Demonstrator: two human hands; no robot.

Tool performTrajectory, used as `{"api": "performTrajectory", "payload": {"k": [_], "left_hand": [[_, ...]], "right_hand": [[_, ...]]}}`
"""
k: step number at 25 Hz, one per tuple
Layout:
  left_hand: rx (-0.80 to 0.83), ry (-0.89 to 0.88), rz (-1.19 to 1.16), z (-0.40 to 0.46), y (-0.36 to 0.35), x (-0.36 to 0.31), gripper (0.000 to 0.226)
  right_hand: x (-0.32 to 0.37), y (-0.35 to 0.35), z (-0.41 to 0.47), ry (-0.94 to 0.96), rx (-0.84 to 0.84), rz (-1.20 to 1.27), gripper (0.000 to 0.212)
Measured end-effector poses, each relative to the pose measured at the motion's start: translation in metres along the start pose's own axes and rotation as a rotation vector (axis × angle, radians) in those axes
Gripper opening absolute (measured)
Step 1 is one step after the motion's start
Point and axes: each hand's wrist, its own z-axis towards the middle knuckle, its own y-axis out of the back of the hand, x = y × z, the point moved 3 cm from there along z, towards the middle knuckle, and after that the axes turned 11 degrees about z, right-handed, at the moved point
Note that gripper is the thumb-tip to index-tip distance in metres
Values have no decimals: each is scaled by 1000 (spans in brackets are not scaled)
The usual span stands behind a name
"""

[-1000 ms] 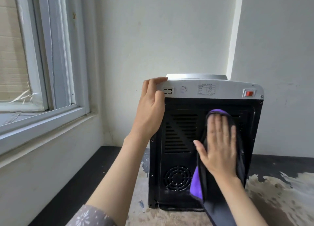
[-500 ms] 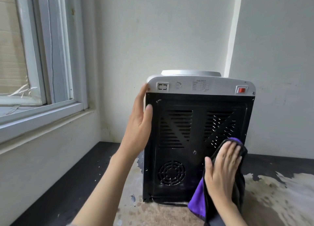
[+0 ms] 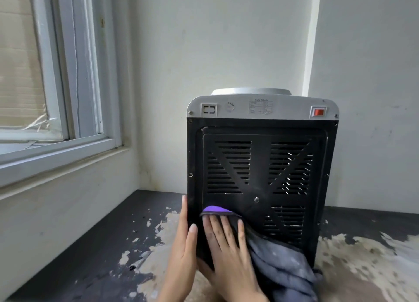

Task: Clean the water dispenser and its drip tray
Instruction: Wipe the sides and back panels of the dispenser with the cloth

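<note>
The right hand [image 3: 226, 249] has slid its cloth [image 3: 278, 265] to the dispenser [image 3: 260, 165]'s lower left; fingers flat, pressing. The left hand [image 3: 183, 245], flat, steadies the edge; unwiped panel lies right.

White-framed window [image 3: 56, 111] at left, pale walls [image 3: 215, 41], dark countertop [image 3: 86, 251] with peeling paint.
</note>
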Motion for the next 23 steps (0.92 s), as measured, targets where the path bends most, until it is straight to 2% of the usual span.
{"api": "performTrajectory", "payload": {"k": [2,4,7,11,14,19,23], "left_hand": [[-1,-2,-7,-3,1,3,66],[-10,-18,13,-9,0,7,67],[-33,-44,47,-13,-2,11,68],[-56,-47,67,-10,-1,15,68],[-48,-34,64,-13,-2,19,67],[-54,-30,92,-15,1,23,66],[-60,-63,77,-13,0,24,65]], "right_hand": [[-7,11,11,11,-22,25,78],[-26,29,20,-70,-107,53,63],[-33,47,27,-85,-217,93,44],[-15,42,33,-34,-180,145,51],[-28,41,25,51,-149,69,55],[-50,53,29,-51,-270,-7,42],[-13,38,32,79,-171,37,48]]}}
